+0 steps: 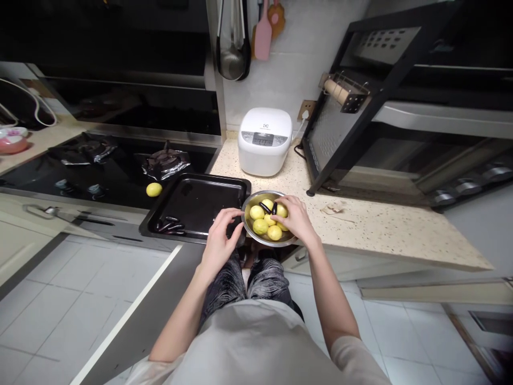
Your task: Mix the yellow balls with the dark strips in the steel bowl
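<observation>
A metal bowl (pixel 249 231) at the counter's front edge holds several yellow lemons (pixel 260 226) and two small, glossy, dark eggplants, one (pixel 265 208) lying on the lemons at the left. My right hand (pixel 295 219) reaches over the bowl's right side, thumb and forefinger closed about the other small eggplant (pixel 274 208). At the bowl's left rim is my left hand (pixel 223 235), thumb and fingers apart, with nothing between them; its fingertips are at or against the rim. Several more small dark eggplants (pixel 170 226) lie in the near left corner of a black baking tray (pixel 200 200).
A single lemon (pixel 154 189) sits on the black gas hob (pixel 120 176), left of the tray. Behind the bowl stands a white rice cooker (pixel 265 141). An oven (pixel 417 155) in a black rack is on the right. Utensils, including a pink spatula (pixel 263 35), hang on the wall.
</observation>
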### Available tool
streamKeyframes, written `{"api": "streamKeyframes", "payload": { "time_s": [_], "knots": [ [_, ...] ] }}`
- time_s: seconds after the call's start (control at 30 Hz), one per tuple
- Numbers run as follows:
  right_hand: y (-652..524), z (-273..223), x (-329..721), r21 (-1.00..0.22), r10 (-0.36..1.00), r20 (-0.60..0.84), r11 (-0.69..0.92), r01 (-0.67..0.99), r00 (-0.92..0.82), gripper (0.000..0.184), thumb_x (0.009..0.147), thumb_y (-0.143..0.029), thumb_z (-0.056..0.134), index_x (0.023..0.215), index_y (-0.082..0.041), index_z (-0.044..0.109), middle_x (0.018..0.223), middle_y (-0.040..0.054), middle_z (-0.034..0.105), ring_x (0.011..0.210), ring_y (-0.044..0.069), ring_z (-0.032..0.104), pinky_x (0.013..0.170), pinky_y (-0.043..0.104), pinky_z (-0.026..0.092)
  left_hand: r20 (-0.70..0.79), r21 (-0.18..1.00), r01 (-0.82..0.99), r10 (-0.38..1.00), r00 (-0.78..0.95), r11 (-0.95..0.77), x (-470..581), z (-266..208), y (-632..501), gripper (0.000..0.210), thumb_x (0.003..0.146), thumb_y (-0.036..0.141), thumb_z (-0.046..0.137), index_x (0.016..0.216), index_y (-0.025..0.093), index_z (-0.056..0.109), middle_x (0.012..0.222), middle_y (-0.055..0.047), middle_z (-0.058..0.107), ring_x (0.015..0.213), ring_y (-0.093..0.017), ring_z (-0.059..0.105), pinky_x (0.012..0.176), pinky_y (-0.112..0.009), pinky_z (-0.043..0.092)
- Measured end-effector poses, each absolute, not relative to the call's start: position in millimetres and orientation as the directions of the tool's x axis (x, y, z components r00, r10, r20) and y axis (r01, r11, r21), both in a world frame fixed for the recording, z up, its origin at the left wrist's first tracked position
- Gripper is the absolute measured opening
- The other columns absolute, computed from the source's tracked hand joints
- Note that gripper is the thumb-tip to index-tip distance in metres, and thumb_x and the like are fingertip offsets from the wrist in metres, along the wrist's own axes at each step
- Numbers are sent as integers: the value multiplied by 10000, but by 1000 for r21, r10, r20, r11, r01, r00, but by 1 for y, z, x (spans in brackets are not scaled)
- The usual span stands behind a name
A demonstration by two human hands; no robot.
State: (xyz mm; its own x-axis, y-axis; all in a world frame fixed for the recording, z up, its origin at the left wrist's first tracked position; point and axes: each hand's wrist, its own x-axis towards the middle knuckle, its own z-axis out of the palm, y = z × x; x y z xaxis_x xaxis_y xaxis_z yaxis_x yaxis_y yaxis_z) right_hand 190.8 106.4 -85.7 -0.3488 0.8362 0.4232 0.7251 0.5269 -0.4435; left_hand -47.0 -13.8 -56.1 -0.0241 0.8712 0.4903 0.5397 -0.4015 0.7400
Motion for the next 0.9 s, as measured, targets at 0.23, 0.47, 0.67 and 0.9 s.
{"api": "streamKeyframes", "payload": {
  "time_s": [0.23,0.47,0.67,0.9],
  "knots": [
    [94,-88,196,-526,822,489,545,653,-292,383,889,-388,741,1234,-233,683,1262,114,706,1215,334,616,1048,537,455,429,657,687,903,0,-311,-77,-73,15,278,1011,200,538,1274,228,626,1282,-100,665,1239,-243,635,1091,-425,523],
    [55,-91,201,-619,813,566,530,579,-138,326,949,-443,682,1204,-240,705,1251,111,713,1210,311,625,1065,527,478,250,490,795,931,265,-358,-95,-80,81,459,905,114,660,1354,190,602,1435,-141,614,1333,-299,611,1152,-503,486],
    [38,-94,207,-636,812,578,515,575,-87,263,957,-415,684,1158,-251,726,1212,101,732,1191,309,642,1058,529,491,132,417,809,908,398,-415,-92,-79,115,331,813,47,730,1118,168,685,1224,-122,696,1210,-310,646,1075,-482,521],
    [27,-94,207,-644,807,586,515,566,-68,219,968,-377,682,1141,-251,728,1197,90,742,1177,294,653,1053,510,498,126,380,878,957,262,-291,-100,-82,111,147,866,102,732,981,183,689,1080,-81,664,990,-247,675,921,-395,543]
  ]
}}
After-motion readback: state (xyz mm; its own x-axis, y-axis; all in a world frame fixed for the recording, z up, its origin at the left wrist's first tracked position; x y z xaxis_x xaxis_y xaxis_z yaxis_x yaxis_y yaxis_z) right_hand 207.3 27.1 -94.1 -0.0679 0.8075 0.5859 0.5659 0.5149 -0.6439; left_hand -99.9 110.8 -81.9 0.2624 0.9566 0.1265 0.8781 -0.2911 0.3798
